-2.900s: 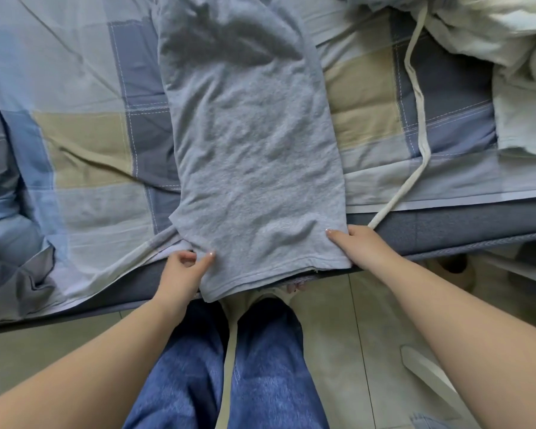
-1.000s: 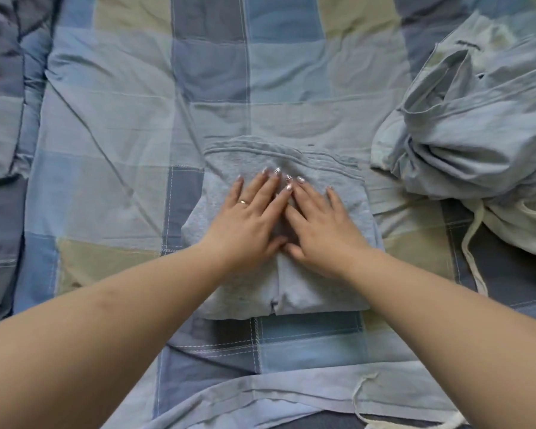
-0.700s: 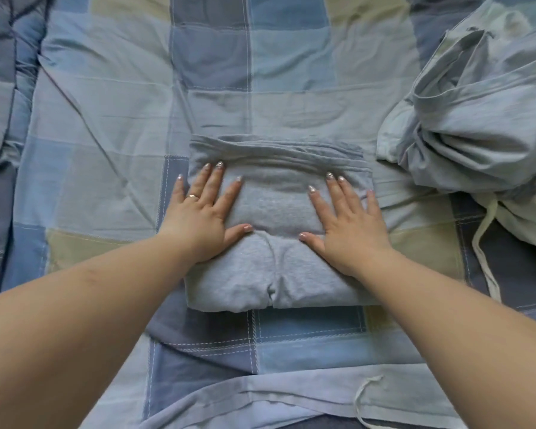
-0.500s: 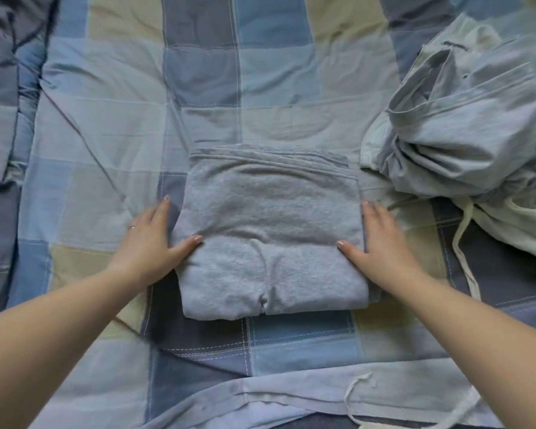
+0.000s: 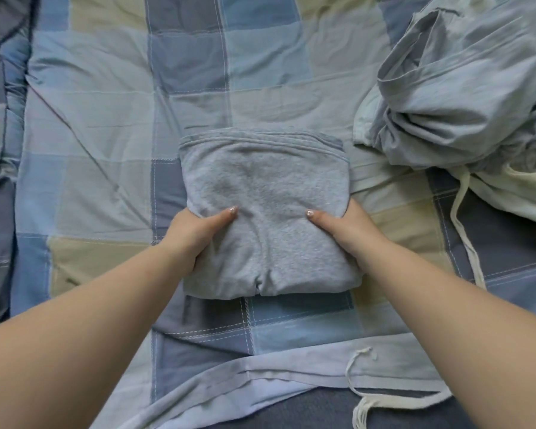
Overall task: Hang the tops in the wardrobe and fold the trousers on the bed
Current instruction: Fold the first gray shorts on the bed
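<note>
Grey trousers (image 5: 265, 218), folded into a thick square, lying mid-bed on the checked cover (image 5: 106, 125). Soft, fleecy, light by the look of it; limp enough to sag and spill open if lifted by one edge or one corner. Best taken from both sides at once, low down, with support under the bundle so the layers stay stacked.

Left hand (image 5: 195, 235) clamped on the left edge, thumb on top, fingers tucked out of sight beneath. Right hand (image 5: 342, 230) gripping the right edge the same way, thumb pressing the top, fingers hidden under the cloth. Probably set for a lift or a shift of the whole bundle.

Just to the right, well clear of the hands, a rumpled heap of pale blue and cream clothes (image 5: 464, 97), not yet sorted. A drawstring (image 5: 460, 212) trailing down from it across the cover. Near the bed's front edge, a flat strip of pale cloth (image 5: 291, 371) with a thin cord.
</note>
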Demonstrator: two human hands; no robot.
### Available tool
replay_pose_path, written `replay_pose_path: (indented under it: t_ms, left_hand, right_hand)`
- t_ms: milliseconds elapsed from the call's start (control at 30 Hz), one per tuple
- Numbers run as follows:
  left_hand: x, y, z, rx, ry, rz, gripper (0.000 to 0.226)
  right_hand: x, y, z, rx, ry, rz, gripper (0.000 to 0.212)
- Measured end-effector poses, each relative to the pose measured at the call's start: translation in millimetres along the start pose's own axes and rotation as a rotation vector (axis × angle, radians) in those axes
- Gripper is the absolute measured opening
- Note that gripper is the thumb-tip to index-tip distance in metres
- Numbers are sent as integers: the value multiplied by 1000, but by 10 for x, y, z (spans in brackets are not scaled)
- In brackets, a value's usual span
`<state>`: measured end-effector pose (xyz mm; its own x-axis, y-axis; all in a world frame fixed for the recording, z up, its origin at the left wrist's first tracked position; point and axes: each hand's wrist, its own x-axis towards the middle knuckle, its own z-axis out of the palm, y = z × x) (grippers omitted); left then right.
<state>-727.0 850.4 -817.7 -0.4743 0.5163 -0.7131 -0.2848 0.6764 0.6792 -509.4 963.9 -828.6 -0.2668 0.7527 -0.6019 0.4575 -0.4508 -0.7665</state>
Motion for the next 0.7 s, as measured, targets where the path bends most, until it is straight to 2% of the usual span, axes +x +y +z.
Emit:
replay_pose_path:
  t_ms: [100,300,400,500,567,700]
  left_hand:
    - [-157,-30,37,-38,79,48,38]
    - [-742,126,-106,-51,-19,115,67]
    - [-1139,231,-83,-41,-57,123,63]
    - [-1509,432,-107,-10,-120,143,60]
    - [-1797,603,-168,27,-194,164,61]
    - [-2395,905,-290,124,-370,221,61]
  right_hand:
    - [-137,-15,-90,89,10,-24,46]
    - [-724,-151,-449,219,-42,4,31]
    - [-1177,-258,-630,257,-32,10,35]
    - [-1692,-380,-740,306,41,6,47]
    - [-2141,-468,-778,386,89,-6,55]
    - [-3077,-618,-787,539,220,-8,55]
